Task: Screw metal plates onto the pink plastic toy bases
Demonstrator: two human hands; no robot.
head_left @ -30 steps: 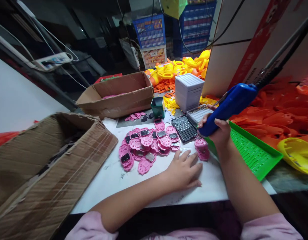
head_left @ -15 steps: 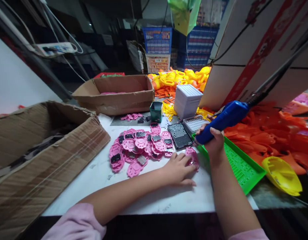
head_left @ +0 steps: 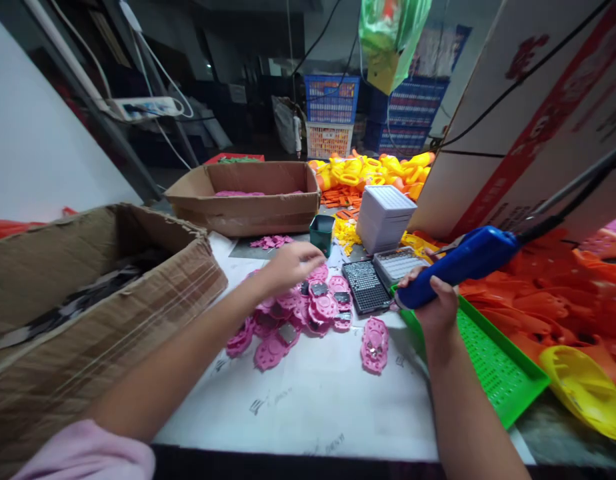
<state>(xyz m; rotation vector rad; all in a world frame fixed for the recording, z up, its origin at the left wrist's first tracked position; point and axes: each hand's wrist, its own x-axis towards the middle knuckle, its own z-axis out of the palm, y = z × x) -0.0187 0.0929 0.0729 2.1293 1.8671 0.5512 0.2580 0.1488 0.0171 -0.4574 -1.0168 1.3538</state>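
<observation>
Half a second ago I had the left hand [head_left: 294, 267] at the single pink piece [head_left: 375, 347]; now it is over the far side of the pink pile [head_left: 324, 305], fingers loosely bent, and from here I can't tell whether they have hold of anything. That single piece now lies uncovered, nearer me than either hand and between them, apart from the pile. My right hand [head_left: 438, 303] stays wrapped around the blue driver [head_left: 463, 263], fingers closed on its body. White paper [head_left: 298, 417] spreads beneath the pile. Just beyond the left hand I see a dark green cup [head_left: 321, 237], and farther back an open cardboard box [head_left: 248, 213]; a second, larger box [head_left: 158, 310] stands to that hand's left. Between the hands are a black tray [head_left: 381, 300] and, behind it, a stack of white trays [head_left: 383, 223]. To the right hand's right lie a bright green tray [head_left: 503, 373] and heaped orange parts [head_left: 548, 313]. Well beyond both hands, yellow parts [head_left: 373, 170] pile up before blue crates [head_left: 332, 100] in a dim room.
</observation>
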